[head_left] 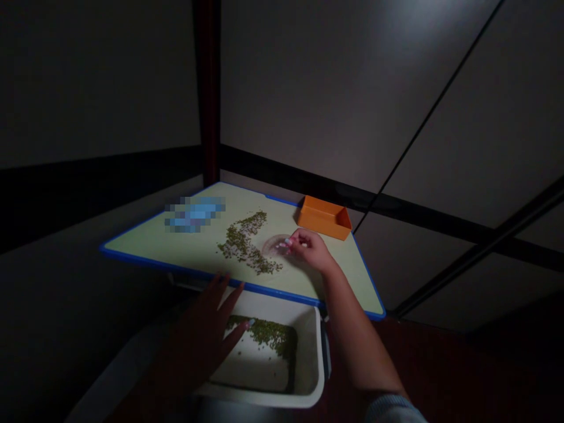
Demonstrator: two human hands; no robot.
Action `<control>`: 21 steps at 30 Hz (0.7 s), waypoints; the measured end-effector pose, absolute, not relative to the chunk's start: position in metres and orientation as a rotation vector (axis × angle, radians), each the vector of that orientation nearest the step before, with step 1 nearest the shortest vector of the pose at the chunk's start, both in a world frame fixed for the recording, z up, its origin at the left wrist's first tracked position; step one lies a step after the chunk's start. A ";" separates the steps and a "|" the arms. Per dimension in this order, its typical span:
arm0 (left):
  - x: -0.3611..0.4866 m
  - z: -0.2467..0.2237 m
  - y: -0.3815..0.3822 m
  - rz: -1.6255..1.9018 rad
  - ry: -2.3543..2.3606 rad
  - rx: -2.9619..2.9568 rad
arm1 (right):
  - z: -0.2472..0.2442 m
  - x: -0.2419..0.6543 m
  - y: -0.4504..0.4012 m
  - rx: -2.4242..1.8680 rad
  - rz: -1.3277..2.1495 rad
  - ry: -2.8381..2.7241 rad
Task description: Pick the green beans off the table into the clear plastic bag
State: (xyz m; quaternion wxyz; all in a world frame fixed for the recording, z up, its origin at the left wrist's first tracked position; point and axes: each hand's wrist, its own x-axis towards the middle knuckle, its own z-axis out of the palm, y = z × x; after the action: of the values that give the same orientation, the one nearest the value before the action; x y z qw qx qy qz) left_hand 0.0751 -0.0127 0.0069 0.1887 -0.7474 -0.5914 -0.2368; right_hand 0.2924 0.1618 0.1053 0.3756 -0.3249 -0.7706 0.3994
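Note:
Loose green bits [240, 241], like dried leaves or small pods, lie in a curved band on the pale tabletop [348, 276]. Beside the band's right end, my right hand [306, 247] pinches a clear round plastic piece [271, 242], perhaps a lid or shallow dish, at the table surface. My left hand [215, 329] is spread, fingertips by the table's blue front edge, above a white plastic tub [308, 376]. More green bits [273, 335] lie inside that tub, mostly along its far and right sides. Part of the tub is hidden by my left hand.
An orange open box [324, 218] stands at the table's back right corner. A blue pixelated item [196, 214] lies at the left. Grey panels [308, 88] and a dark red post [211, 94] rise behind the table. The surroundings are dim.

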 end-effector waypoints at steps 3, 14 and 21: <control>0.075 0.003 -0.011 -0.716 -1.591 -2.062 | 0.095 0.302 0.120 -0.862 0.691 -1.964; 0.083 0.004 -0.007 -0.662 -1.599 -2.040 | 0.057 0.292 0.036 -0.775 -0.227 -2.351; 0.085 0.008 -0.009 -0.599 -1.677 -2.053 | 0.046 0.285 0.038 -0.674 -0.400 -2.547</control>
State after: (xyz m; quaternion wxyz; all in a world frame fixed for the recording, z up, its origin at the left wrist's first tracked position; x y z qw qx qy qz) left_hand 0.0849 -0.0092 0.0078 0.2105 -0.7385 -0.6032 -0.2155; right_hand 0.2846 0.0381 0.0458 0.2362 -0.2457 -0.9287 -0.1460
